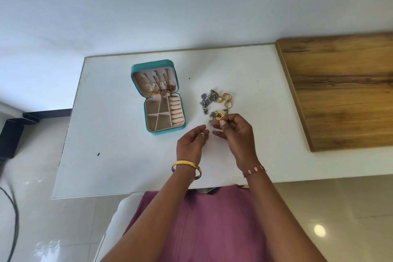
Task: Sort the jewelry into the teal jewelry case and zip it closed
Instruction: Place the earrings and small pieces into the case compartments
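Note:
The teal jewelry case (139, 110) lies open on the white table (119, 155), its lid flat behind the tray. Necklaces (162, 89) hang inside the lid; the tray's compartments and ring rolls look bare. A loose pile of jewelry (210, 99) with several gold rings (227, 99) sits right of the case. My right hand (236, 134) pinches a small gold earring (219, 116) at the pile's near edge. My left hand (192, 144) hovers just left of it, fingers loosely curled, holding nothing I can see.
A wooden board (340, 91) covers the table's right side, its edge close to the pile. The table's left edge drops to a glossy tiled floor with a dark cable (14, 219). A dark unit (12, 134) stands at the far left.

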`<action>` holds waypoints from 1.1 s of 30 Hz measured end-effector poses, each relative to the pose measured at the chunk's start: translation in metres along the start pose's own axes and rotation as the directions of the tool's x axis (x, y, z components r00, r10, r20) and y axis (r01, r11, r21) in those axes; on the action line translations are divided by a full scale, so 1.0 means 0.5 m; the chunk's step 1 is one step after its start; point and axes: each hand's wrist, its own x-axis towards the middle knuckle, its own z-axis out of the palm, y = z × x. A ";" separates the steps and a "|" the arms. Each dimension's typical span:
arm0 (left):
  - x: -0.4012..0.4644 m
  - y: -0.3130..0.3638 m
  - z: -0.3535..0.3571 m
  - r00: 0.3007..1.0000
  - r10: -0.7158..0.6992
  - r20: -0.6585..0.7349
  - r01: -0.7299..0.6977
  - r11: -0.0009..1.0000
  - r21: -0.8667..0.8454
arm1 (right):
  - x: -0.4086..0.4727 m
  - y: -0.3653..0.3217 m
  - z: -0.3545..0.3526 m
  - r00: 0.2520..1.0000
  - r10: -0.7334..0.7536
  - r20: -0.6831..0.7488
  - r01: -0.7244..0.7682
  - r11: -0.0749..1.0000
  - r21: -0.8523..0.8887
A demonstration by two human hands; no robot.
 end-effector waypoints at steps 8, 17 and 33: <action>0.009 0.011 -0.005 0.997 -0.028 0.073 0.028 1.000 -0.002 | -0.028 -0.031 0.012 0.966 0.181 0.185 -0.249 0.839 0.484; -0.001 0.014 -0.024 0.964 0.004 0.265 -0.050 0.985 0.167 | -0.005 -0.049 0.013 0.981 0.142 0.136 -0.190 0.862 0.471; -0.001 0.006 -0.032 0.979 -0.005 0.205 -0.011 0.997 0.079 | -0.018 -0.031 -0.003 0.980 0.200 -0.004 -0.199 0.979 0.047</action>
